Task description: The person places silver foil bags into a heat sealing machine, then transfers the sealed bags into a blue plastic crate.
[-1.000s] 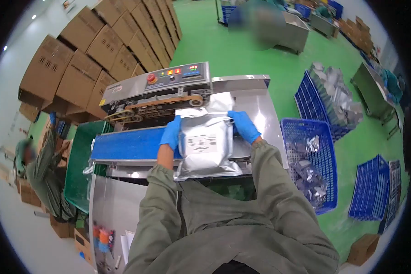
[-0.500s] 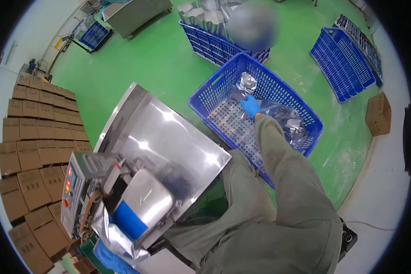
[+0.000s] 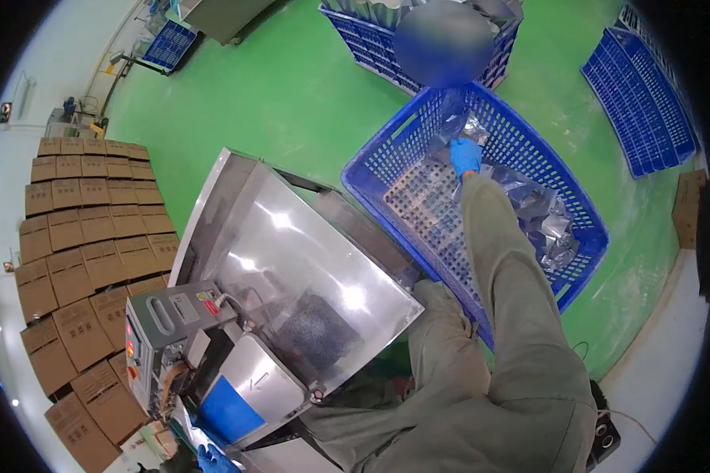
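The right hand (image 3: 465,155), stretched forward, seems closed on an upright silver foil pouch (image 3: 459,118) at the blue plastic basket's (image 3: 386,154) far end; the left hand's (image 3: 210,458) grip, well behind, is unreadable.

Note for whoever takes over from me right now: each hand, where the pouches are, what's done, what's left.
Right hand, blue-gloved: inside the blue plastic crate, closed on a silver foil pouch held upright near the far wall.
Left hand: out of view; the blue glove at the lower edge, by the steel sealing machine, may be a co-worker's.
Things: more crumpled silver pouches lie in the crate's right half; the shiny steel table stands left of it.
Done: one pouch gripped. Left: it is not yet out of the crate; the others lie there untouched.
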The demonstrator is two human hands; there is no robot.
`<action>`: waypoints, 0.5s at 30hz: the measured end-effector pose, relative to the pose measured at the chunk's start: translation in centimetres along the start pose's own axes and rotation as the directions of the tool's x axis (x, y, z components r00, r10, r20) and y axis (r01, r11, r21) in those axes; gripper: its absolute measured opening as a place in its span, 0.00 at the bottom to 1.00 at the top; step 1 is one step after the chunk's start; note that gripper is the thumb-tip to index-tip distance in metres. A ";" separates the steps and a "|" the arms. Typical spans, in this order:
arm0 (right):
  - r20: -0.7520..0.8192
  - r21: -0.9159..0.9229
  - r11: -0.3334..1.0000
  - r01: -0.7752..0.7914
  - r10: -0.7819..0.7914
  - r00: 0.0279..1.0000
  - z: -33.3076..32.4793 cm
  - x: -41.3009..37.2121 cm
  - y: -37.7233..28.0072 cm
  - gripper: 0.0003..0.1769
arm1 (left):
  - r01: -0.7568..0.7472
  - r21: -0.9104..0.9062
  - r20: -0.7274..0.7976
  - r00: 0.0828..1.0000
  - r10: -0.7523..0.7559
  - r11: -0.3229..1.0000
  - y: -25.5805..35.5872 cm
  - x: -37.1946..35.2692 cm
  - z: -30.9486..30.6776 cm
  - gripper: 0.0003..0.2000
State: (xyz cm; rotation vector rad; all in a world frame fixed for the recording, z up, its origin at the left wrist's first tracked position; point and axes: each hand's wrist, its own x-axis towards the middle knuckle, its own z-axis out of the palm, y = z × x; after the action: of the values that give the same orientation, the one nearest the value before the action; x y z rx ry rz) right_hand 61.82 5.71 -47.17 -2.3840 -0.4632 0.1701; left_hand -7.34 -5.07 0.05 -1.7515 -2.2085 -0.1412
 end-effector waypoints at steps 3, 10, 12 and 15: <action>0.027 -0.055 0.978 0.201 -0.200 0.979 -5.6 -2.1 -2.4 0.19 | 0.136 -0.296 0.088 0.990 -0.114 0.945 -6.2 0.2 2.5 0.17; 0.162 0.117 0.702 0.702 -0.711 0.684 -23.1 -6.7 -16.8 0.14 | 0.115 -0.389 0.049 0.993 -0.105 0.914 -5.2 -0.1 3.2 0.19; 0.221 0.237 0.641 0.730 -0.768 0.602 -27.9 -11.4 -23.3 0.13 | 0.174 -0.536 0.078 0.985 -0.157 0.826 -2.8 -0.2 2.8 0.17; 0.289 0.372 0.502 0.781 -0.862 0.417 -36.2 -18.5 -31.4 0.10 | 0.030 -0.746 0.017 1.000 -0.026 0.665 0.4 -0.9 2.1 0.13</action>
State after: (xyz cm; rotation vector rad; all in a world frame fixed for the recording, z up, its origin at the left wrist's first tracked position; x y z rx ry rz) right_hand 44.65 -1.46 0.69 -1.6342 -1.7299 0.2778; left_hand -7.14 -5.20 -2.24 -2.0687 -2.3455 -1.2229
